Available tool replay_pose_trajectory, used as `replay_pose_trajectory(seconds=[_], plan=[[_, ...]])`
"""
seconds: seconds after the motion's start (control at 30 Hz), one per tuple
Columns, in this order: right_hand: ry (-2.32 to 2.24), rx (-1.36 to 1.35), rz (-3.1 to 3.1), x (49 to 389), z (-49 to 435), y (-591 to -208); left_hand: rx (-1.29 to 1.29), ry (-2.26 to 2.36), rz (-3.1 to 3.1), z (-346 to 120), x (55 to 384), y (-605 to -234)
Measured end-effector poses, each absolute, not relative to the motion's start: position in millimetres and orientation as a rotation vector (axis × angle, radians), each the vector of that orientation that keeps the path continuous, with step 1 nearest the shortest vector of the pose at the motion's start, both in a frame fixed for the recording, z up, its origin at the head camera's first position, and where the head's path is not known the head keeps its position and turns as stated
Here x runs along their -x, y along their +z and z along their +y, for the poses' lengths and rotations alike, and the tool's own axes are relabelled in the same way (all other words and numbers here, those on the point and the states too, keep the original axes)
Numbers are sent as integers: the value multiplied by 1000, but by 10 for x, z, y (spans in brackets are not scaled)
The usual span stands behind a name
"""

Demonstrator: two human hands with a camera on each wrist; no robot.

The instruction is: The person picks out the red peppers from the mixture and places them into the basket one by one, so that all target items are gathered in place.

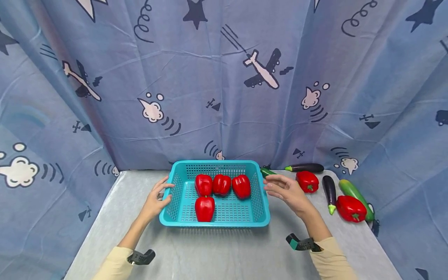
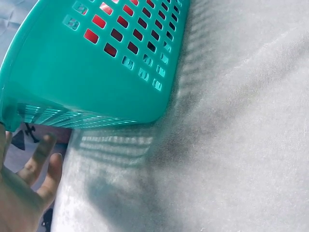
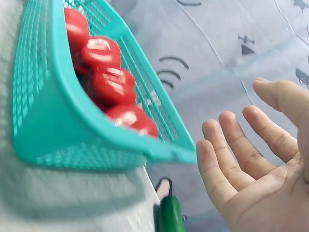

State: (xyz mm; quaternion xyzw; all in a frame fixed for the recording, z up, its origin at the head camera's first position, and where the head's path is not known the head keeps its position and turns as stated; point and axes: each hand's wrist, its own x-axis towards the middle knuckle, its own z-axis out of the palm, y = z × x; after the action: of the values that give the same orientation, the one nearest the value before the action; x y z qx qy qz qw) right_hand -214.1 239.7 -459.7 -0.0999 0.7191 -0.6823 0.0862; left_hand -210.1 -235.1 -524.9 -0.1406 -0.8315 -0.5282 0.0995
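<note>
A turquoise plastic basket (image 1: 214, 224) with pierced walls stands on the table, and several red bell peppers (image 1: 204, 210) lie inside it. At its left end is my left hand (image 1: 153, 200), fingertips and thumb right at the rim. The left wrist view shows some fingers of that hand (image 2: 24, 193) spread outside the basket wall (image 2: 82, 72). Off the right end, my right hand (image 1: 287, 192) holds nothing. Its fingers are extended and spread beside the rim in the right wrist view, where the peppers (image 3: 113, 84) show above the basket's edge.
Right of my right hand lie two eggplants (image 1: 308, 167), two loose red bell peppers (image 1: 351, 209) and a green cucumber (image 1: 355, 196). Another green vegetable (image 1: 266, 172) shows partly behind the basket's right end. A blue patterned curtain (image 1: 224, 97) hangs around the grey-white table (image 1: 210, 256).
</note>
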Motion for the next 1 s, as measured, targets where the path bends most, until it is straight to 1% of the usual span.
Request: replay_pose_trajectory(seconds=[0.2,0.67,0.8,1.0], plan=[[-2032,224,2197,2146,2650,-4633,418,-1588,-2477,-2264,1961,-4966],[-2034,81,2277,2056,3196,-4892,402,-1588,-2486,-2257,1950,-4932],[-2106,31,2257,2035,3318,-4965,390,-1593,-2485,-2272,1968,-4981],[-2084,-60,2416,2023,3427,-5096,412,-1573,-2458,-2353,2111,-5259]])
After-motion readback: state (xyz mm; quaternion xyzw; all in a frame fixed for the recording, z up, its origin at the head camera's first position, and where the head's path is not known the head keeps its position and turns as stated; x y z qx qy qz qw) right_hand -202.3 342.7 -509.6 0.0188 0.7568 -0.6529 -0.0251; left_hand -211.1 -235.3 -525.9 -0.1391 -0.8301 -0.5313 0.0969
